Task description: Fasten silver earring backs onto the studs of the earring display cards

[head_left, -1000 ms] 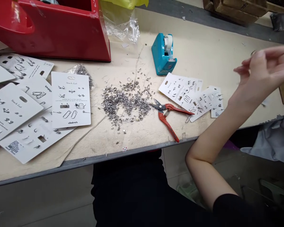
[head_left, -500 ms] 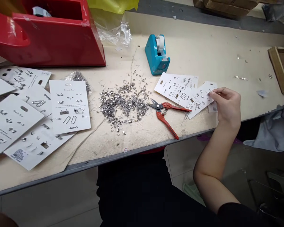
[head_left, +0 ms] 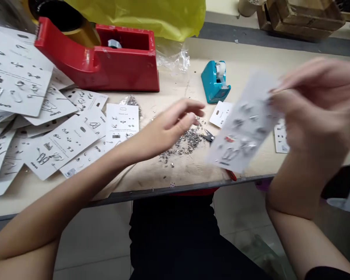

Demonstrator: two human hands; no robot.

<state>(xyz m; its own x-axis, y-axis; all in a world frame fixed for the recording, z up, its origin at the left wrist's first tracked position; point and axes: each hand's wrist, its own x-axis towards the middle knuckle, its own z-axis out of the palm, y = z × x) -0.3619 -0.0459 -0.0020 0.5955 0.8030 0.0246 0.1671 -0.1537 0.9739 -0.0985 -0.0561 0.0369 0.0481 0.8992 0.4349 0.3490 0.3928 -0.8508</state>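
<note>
Toward the desk's (head_left: 192, 169) far edge stand a red dispenser (head_left: 128, 70) and teal dispenser (head_left: 214, 85); loose cards (head_left: 65, 142) crowd its left end. The left hand (head_left: 175, 126), fingers loosely parted, hovers over metal bits (head_left: 188, 146). The right hand (head_left: 317, 111) pinches a blurred jewellery card (head_left: 242, 124) by its upper right corner; the card hides most of the cutters (head_left: 209, 136) near the front edge.

a slanted white jewellery card (head_left: 62, 146) seems to read "stack lab" and "claire's".

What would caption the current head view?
Right hand lifts a blurred earring card; left hand hovers, empty, over scattered metal bits.
</note>
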